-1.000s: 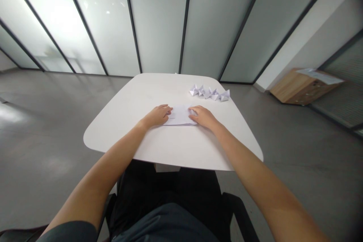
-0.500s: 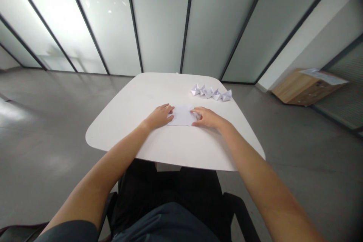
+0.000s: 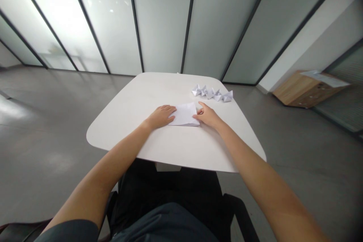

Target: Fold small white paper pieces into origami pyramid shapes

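A folded sheet of white paper (image 3: 183, 115) lies in front of me, its right side raised a little so the layers part at the near edge. My left hand (image 3: 163, 116) rests flat across the paper's left end, fingers stretched out. At the right edge, my right hand (image 3: 206, 115) pinches the paper between the thumb and curled fingers, while its index finger points away from the sheet. The fingertips under the right edge are partly hidden.
Several folded white paper shapes (image 3: 212, 93) stand in a row at the table's far right. The white table (image 3: 127, 121) has rounded corners. A wooden cabinet (image 3: 306, 89) stands on the floor at right, and frosted glass panels (image 3: 161, 19) rise behind the table.
My left hand has flattened onto the paper. The right hand has closed on the right edge and lifted it slightly, its index finger now extended away.
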The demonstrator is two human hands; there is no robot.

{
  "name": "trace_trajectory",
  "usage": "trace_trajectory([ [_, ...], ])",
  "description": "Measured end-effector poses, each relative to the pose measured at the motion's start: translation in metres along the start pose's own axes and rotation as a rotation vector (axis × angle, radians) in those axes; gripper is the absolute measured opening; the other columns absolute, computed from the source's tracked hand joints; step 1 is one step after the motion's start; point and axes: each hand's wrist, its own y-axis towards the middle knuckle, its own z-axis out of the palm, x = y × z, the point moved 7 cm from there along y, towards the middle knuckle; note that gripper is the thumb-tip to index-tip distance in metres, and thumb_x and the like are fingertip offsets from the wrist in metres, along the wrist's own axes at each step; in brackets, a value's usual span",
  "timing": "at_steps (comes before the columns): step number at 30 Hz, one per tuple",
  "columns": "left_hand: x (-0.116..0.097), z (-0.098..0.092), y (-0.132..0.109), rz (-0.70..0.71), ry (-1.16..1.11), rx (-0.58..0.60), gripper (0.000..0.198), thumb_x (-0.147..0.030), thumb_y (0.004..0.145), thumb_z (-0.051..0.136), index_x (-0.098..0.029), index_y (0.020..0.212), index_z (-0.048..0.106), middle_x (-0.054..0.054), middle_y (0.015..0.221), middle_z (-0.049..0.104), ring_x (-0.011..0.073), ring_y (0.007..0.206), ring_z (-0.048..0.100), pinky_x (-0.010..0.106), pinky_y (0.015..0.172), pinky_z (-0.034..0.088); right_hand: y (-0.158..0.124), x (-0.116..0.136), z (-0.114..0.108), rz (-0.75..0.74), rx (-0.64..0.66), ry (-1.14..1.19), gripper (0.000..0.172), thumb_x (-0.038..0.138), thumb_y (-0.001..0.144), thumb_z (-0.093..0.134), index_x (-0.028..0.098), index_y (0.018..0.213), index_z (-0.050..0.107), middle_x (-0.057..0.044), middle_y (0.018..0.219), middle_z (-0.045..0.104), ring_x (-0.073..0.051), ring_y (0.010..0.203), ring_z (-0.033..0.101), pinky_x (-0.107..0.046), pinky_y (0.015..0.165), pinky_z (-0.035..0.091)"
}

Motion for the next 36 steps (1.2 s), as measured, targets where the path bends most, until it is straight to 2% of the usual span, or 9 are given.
trace_trajectory([
  [2, 0.0, -0.001, 0.0, -0.002, -0.002, 0.002, 0.051, -0.042, 0.102, 0.043, -0.021, 0.147, 0.055, 0.009, 0.153, 0.056, 0.0267, 0.14, 0.051, 0.044, 0.121, 0.036, 0.0, 0.001, 0.002, -0.03, 0.026, -0.042, 0.087, 0.025, 0.078, 0.084, 0.015, 0.155, 0.045, -0.002, 0.095, 0.077, -0.019, 0.085, 0.07, -0.03, 0.086, 0.052],
  [5, 0.0, -0.003, -0.001, -0.009, -0.008, 0.008, 0.051, -0.043, 0.102, 0.043, -0.022, 0.147, 0.054, 0.009, 0.153, 0.056, 0.0265, 0.141, 0.05, 0.044, 0.122, 0.034, -0.002, 0.005, 0.004, -0.087, 0.071, -0.095, 0.058, 0.021, 0.08, 0.081, 0.018, 0.136, 0.067, -0.001, 0.092, 0.076, -0.018, 0.084, 0.07, -0.028, 0.084, 0.052],
  [7, 0.0, -0.003, -0.001, -0.016, -0.009, 0.015, 0.052, -0.043, 0.102, 0.043, -0.022, 0.148, 0.054, 0.009, 0.153, 0.056, 0.0267, 0.141, 0.05, 0.043, 0.123, 0.034, -0.004, 0.011, 0.005, -0.145, 0.096, -0.131, 0.047, 0.02, 0.084, 0.077, 0.021, 0.13, 0.071, -0.001, 0.095, 0.076, -0.018, 0.083, 0.069, -0.028, 0.083, 0.051],
  [12, 0.0, -0.002, 0.0, -0.018, 0.011, 0.028, 0.053, -0.044, 0.102, 0.042, -0.021, 0.149, 0.053, 0.009, 0.154, 0.055, 0.0269, 0.142, 0.05, 0.043, 0.123, 0.034, -0.013, 0.03, 0.008, -0.313, 0.139, -0.3, 0.042, 0.017, 0.092, 0.067, 0.027, 0.133, 0.072, -0.004, 0.105, 0.073, -0.018, 0.087, 0.066, -0.027, 0.087, 0.05],
  [16, -0.002, -0.003, -0.001, -0.015, 0.005, 0.021, 0.053, -0.043, 0.102, 0.043, -0.021, 0.15, 0.053, 0.009, 0.154, 0.056, 0.0272, 0.142, 0.05, 0.043, 0.123, 0.034, -0.018, 0.039, 0.009, -0.361, 0.152, -0.362, 0.045, 0.015, 0.094, 0.063, 0.032, 0.135, 0.071, -0.005, 0.117, 0.069, -0.019, 0.092, 0.066, -0.027, 0.087, 0.05],
  [22, -0.006, -0.006, -0.001, 0.009, 0.004, 0.01, 0.055, -0.039, 0.102, 0.043, -0.031, 0.157, 0.045, 0.004, 0.155, 0.055, 0.0241, 0.141, 0.051, 0.042, 0.122, 0.036, -0.023, 0.044, 0.016, -0.449, 0.191, -0.486, 0.046, 0.014, 0.096, 0.059, 0.034, 0.136, 0.07, -0.005, 0.132, 0.064, -0.021, 0.103, 0.066, -0.03, 0.096, 0.05],
  [24, -0.005, -0.005, -0.001, 0.016, 0.021, 0.018, 0.053, -0.04, 0.103, 0.041, -0.034, 0.155, 0.048, 0.002, 0.155, 0.054, 0.024, 0.142, 0.05, 0.043, 0.122, 0.035, -0.025, 0.046, 0.017, -0.471, 0.183, -0.517, 0.044, 0.016, 0.096, 0.059, 0.034, 0.135, 0.071, -0.004, 0.134, 0.063, -0.021, 0.103, 0.067, -0.031, 0.096, 0.05],
  [31, 0.001, 0.002, 0.002, 0.002, 0.059, 0.047, 0.048, -0.043, 0.105, 0.038, -0.036, 0.148, 0.058, 0.001, 0.157, 0.053, 0.0253, 0.142, 0.05, 0.044, 0.123, 0.035, -0.027, 0.054, 0.017, -0.495, 0.138, -0.515, 0.033, 0.043, 0.105, 0.055, 0.032, 0.128, 0.075, -0.006, 0.128, 0.066, -0.024, 0.108, 0.065, -0.034, 0.094, 0.051],
  [36, 0.002, 0.002, 0.003, -0.008, 0.058, 0.065, 0.048, -0.044, 0.105, 0.038, -0.037, 0.148, 0.057, 0.0, 0.158, 0.052, 0.0247, 0.143, 0.049, 0.044, 0.124, 0.032, -0.022, 0.063, 0.023, -0.588, 0.1, -0.499, 0.027, 0.035, 0.103, 0.059, 0.023, 0.113, 0.081, -0.01, 0.105, 0.072, -0.025, 0.101, 0.065, -0.036, 0.095, 0.049],
])
